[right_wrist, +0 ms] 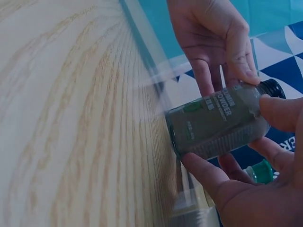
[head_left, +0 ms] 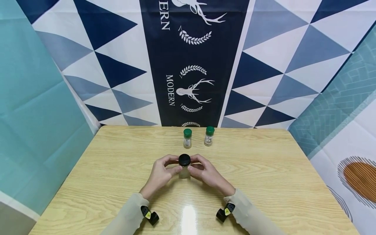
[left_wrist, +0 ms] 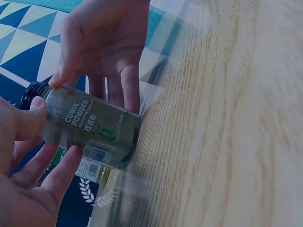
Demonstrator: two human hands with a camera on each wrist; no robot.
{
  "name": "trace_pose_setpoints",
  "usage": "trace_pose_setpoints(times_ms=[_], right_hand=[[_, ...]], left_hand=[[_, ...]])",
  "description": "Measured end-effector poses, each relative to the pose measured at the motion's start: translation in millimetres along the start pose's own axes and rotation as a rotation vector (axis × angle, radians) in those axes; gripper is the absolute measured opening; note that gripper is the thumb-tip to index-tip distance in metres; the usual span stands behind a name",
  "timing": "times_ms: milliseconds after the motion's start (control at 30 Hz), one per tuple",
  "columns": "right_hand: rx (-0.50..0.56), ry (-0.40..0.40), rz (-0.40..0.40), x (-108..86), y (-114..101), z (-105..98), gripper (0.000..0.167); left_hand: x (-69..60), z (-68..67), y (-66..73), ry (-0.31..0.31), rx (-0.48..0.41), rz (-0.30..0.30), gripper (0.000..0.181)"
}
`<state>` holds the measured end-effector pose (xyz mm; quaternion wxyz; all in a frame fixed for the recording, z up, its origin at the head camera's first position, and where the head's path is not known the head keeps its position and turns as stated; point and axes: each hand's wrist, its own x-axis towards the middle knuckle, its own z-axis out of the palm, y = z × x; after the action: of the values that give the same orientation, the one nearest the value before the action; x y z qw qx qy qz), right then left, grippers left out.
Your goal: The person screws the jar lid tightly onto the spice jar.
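Between both hands is a glass jar of cumin powder [head_left: 184, 172] with a black lid [head_left: 184, 159], upright on the table or just at its surface. From the left side my left hand [head_left: 165, 170] grips the jar with thumb and fingers near the lid. On the opposite side my right hand [head_left: 205, 171] pinches it the same way. The label on the jar [left_wrist: 85, 118] reads "CUMIN POWDER" in the left wrist view. In the right wrist view the jar [right_wrist: 213, 123] shows its printed label, with fingers on both sides.
Behind the jar stand two small green-capped spice bottles, one left [head_left: 187, 138] and one right [head_left: 209, 136], near the back edge of the wooden table [head_left: 117, 169]. A patterned cloth [head_left: 194, 58] hangs behind the table.
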<state>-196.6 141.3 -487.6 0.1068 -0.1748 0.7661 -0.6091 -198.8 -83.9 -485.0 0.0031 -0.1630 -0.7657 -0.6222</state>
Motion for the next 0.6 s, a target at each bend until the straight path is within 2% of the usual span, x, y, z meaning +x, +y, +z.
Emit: trace_pose_setpoints(times_ms=[133, 267, 600], right_hand=[[-0.015, 0.028, 0.014, 0.0, -2.9, 3.4, 0.035], [-0.015, 0.051, 0.040, -0.1, -5.2, 6.5, 0.035], [0.019, 0.079, 0.058, 0.6, -3.5, 9.0, 0.039]], left_hand=[[-0.9, -1.1, -0.3, 0.014, 0.000, -0.009, 0.032], [-1.6, -2.2, -2.8, 0.026, 0.006, 0.020, 0.033], [0.2, -4.1, -3.8, 0.015, -0.029, 0.017, 0.035]])
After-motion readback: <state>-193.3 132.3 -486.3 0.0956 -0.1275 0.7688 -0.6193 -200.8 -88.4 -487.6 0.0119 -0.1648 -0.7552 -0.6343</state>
